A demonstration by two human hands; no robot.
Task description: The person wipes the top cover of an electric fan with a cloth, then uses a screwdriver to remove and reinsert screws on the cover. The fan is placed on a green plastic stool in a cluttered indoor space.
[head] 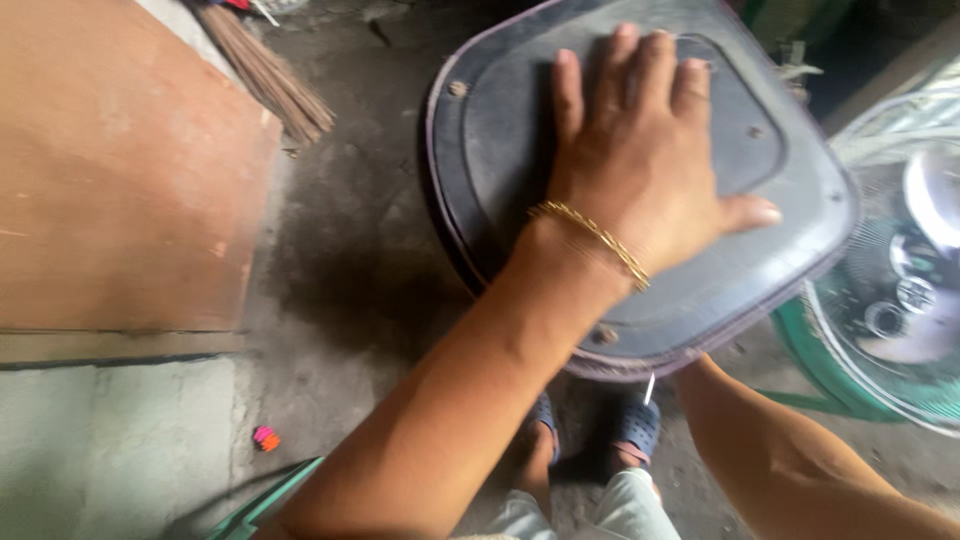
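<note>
No pkgs or labels in view. Dark rounded-square panel [500,150] w/ purplish rim sits centre-top, held over the concrete floor [350,280]. Left hand [650,160] lies flat on it, fingers spread wide, palm down, gripping nothing. Right hand is hidden under the panel's lower edge, so can't tell its state. Green fan [900,300] just right; broom [270,75] top left.

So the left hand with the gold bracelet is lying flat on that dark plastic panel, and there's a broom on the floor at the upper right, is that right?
Not quite. In the head view the left hand with the gold bracelet does lie flat on the dark plastic panel, but the broom lies on the floor at the upper left, not the upper right. A fan is on the right.
</note>
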